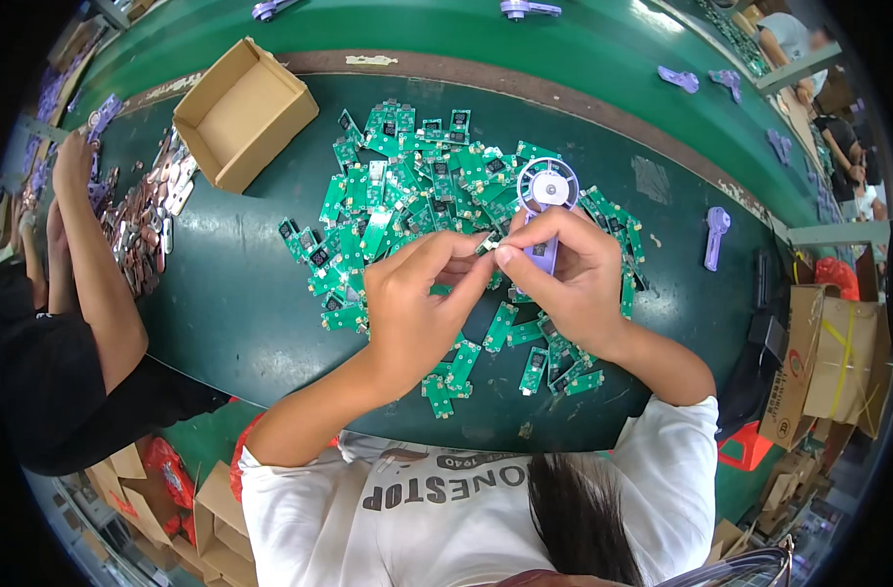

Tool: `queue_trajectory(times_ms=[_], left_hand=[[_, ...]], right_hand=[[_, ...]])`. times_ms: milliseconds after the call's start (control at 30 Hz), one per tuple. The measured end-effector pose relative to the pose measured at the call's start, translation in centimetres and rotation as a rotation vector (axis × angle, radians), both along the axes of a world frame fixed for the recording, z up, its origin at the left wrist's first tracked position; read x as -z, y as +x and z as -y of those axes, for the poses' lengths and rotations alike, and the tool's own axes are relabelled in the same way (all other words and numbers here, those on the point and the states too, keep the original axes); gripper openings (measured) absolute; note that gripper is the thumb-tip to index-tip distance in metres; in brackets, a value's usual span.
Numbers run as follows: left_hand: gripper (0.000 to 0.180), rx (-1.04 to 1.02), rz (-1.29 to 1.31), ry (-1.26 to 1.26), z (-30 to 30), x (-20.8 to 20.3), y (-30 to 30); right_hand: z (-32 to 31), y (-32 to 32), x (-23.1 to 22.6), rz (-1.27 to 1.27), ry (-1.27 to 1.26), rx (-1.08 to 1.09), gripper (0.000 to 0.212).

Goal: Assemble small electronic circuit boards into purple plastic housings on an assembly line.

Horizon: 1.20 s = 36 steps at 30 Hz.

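Between the fingertips of both hands is a small green circuit board [487,243] with a dark display. My left hand [407,293] is closed, pinching the board's left end between thumb and fingers. At the other end, the thumb and index finger of my right hand [583,279] meet on small pale parts whose details are too fine to make out. A purple handheld fan [547,184] with a round white-centred head stands up from my right hand, its handle passing behind the index finger; the fingers round it are partly hidden. A loose pile of green circuit boards [407,176] spreads beneath both hands.
An open cardboard box [246,112] sits at the far left of the dark green table [241,303]. Beyond a raised rim, a green belt [603,59] carries several purple fans. A co-worker's arm [104,254] reaches beside metallic parts [148,225] at left. Cartons [828,362] stand at right.
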<state>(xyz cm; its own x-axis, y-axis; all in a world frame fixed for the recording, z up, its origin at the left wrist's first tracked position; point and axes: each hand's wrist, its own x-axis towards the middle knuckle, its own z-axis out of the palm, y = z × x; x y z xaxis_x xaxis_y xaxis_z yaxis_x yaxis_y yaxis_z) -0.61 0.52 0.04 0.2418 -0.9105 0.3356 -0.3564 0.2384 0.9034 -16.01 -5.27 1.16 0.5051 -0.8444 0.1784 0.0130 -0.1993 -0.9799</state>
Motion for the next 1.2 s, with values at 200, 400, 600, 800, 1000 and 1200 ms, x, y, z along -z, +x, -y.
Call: queue_trajectory(times_ms=[200, 400, 600, 800, 1000, 1200], left_hand=[[0.020, -0.041, 0.218, -0.145, 0.1, 0.6, 0.0], [0.023, -0.062, 0.281, -0.216, 0.3, 1.0, 0.2], [0.025, -0.077, 0.289, -0.218, 0.3, 1.2, 0.2], [0.027, -0.081, 0.459, -0.356, 0.5, 1.2, 0.0], [0.026, -0.082, 0.444, -0.307, 0.2, 1.5, 0.0], [0.024, -0.089, 0.459, -0.319, 0.3, 1.5, -0.1]], right_hand=[[0.2, 0.2, -0.2, 0.028, 0.048, -0.013, 0.005], [0.3, 0.3, -0.2, 0.038, 0.075, -0.024, 0.005], [0.4, 0.3, 0.1, 0.028, 0.048, -0.025, 0.005], [0.7, 0.2, -0.1, 0.020, 0.044, -0.033, 0.005], [0.9, 0.2, 0.0, -0.056, 0.038, -0.044, 0.008], [0.7, 0.3, 0.0, -0.096, -0.067, -0.020, 0.008]])
